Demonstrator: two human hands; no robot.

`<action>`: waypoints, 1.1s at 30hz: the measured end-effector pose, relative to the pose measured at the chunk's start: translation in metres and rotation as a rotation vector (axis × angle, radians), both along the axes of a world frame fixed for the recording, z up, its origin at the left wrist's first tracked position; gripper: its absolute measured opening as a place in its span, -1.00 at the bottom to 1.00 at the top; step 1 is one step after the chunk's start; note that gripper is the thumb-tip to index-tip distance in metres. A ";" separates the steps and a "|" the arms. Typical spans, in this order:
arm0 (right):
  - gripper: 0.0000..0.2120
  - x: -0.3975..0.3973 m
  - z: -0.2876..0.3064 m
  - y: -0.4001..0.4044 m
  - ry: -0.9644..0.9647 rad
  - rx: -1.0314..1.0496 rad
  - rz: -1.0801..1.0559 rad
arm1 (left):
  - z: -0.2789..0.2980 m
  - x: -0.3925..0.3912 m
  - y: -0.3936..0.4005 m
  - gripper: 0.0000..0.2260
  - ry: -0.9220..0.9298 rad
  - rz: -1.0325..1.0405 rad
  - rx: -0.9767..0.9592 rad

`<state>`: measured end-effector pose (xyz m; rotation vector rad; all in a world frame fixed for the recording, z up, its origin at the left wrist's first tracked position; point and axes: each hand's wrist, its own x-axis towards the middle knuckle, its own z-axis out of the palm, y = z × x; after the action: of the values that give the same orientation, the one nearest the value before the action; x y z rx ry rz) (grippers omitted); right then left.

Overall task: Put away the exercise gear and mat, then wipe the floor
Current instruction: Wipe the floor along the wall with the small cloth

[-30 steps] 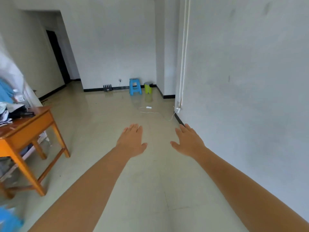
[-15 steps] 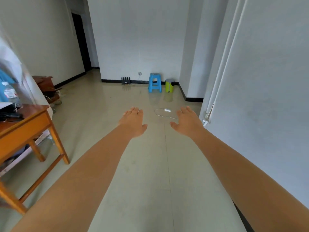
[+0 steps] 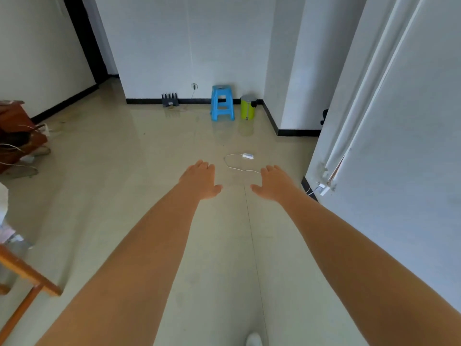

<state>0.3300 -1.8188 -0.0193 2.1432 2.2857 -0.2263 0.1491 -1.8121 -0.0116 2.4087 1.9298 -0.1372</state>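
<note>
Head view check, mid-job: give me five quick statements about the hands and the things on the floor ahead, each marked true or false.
1. Both hands are empty, fingers straight. True: the left hand and the right hand hold nothing.
2. The blue stool stands left of the green bin. True.
3. The white cable lies coiled on the stool. False: it lies on the floor, near the right hand.
4. An exercise mat lies spread ahead. False: none shows.
5. The stool lies tipped over. False: it stands upright by the far wall.
</note>
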 end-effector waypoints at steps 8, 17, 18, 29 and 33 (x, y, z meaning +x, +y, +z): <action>-0.45 -0.004 -0.096 0.260 -0.015 -0.138 0.022 | -0.093 0.000 0.252 -0.47 0.042 0.060 -0.139; -0.42 -0.033 -0.163 0.521 -0.027 -0.330 0.090 | -0.159 -0.033 0.507 -0.48 0.043 0.086 -0.333; -0.42 -0.037 -0.166 0.558 -0.032 -0.322 0.084 | -0.163 -0.039 0.544 -0.48 0.043 0.084 -0.327; -0.45 -0.082 -0.162 0.933 0.005 -0.336 0.020 | -0.163 -0.086 0.919 -0.50 -0.024 0.048 -0.322; -0.44 -0.081 -0.169 1.066 -0.045 -0.360 0.015 | -0.168 -0.095 1.054 -0.50 -0.009 0.042 -0.327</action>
<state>0.2493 -0.7533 -0.1879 1.9283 2.0460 -0.5370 0.0538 -0.7586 -0.1801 2.1523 1.7888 -0.4041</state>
